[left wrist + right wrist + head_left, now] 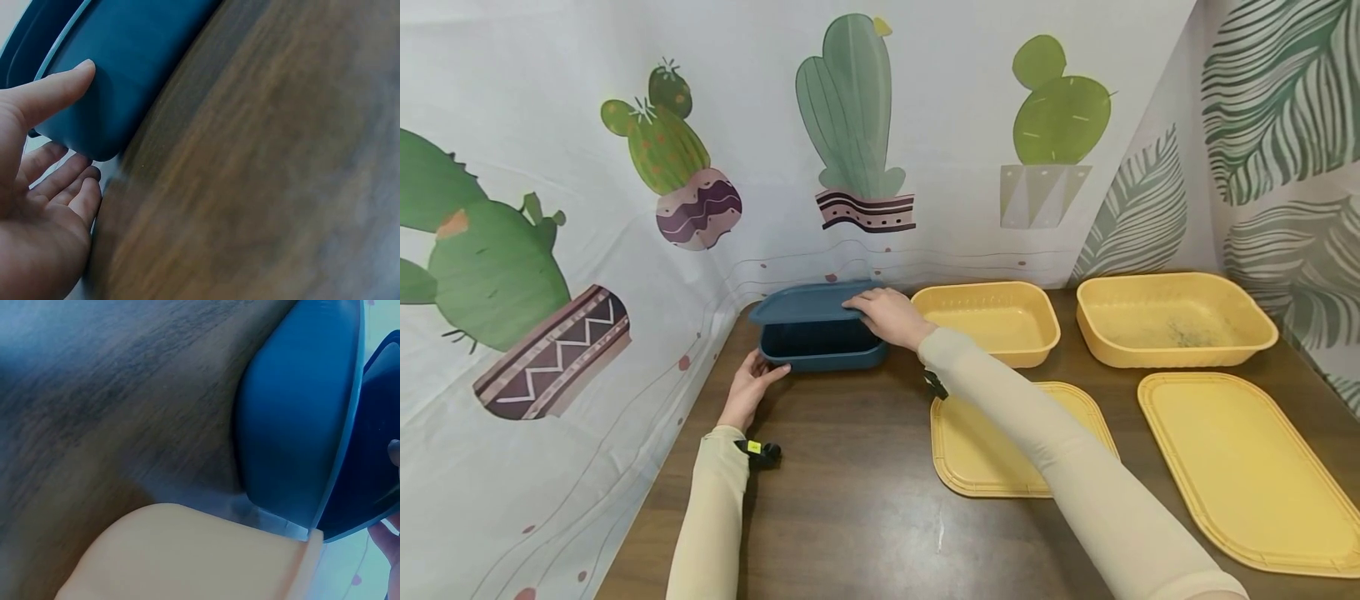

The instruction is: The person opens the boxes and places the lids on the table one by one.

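A blue rectangular container (835, 362) stands at the back left of the table, its dark inside showing below a raised lid. My left hand (748, 385) holds it at the left front corner. In the left wrist view the thumb lies on the wall of the container (128, 62), with the other fingers around the end. The matching blue lid (801, 304) is tilted over the container, its front edge up. My right hand (891, 317) grips the lid at its right end. The right wrist view shows the gap between container (300, 412) and lid (372, 462).
Just right of the blue container stands a yellow container (1015, 358), with a larger yellow container (1172, 357) beyond it. Two yellow lids lie flat in front: a smaller lid (985, 450) under my right forearm and a larger lid (1255, 467). A cactus-print cloth (760, 208) hangs behind.
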### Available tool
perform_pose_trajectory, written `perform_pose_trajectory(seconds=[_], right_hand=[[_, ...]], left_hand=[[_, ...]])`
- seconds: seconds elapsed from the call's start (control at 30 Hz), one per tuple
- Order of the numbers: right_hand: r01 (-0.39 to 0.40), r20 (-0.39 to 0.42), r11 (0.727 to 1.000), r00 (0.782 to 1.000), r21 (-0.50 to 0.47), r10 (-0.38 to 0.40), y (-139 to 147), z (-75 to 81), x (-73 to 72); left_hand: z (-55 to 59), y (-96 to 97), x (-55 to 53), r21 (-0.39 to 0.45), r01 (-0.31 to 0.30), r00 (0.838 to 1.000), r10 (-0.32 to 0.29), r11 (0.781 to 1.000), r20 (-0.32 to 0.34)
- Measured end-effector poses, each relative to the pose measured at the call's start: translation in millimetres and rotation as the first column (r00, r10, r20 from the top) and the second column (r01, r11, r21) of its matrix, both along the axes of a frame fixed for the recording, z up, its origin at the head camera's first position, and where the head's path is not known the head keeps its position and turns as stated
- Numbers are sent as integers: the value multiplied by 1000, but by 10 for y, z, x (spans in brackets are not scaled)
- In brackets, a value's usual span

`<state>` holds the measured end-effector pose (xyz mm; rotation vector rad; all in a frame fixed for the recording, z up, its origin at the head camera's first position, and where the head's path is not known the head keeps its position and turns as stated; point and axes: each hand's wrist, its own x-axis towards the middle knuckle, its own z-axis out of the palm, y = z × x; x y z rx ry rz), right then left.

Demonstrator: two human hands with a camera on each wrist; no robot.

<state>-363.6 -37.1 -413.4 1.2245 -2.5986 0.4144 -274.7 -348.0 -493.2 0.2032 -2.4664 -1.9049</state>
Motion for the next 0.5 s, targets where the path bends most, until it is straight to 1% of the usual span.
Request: perform_pose_trajectory(seconds=[0.23, 0.5], right_hand=[[10, 3, 1000, 1000, -19, -10, -9, 61, -6], [2, -16, 999, 1000, -45, -2, 32, 107, -45]], left_hand=[[13, 14, 0, 4, -11, 1000, 11, 1000, -7], [-1, 26, -2, -18, -17, 1000, 16, 1000, -20]])
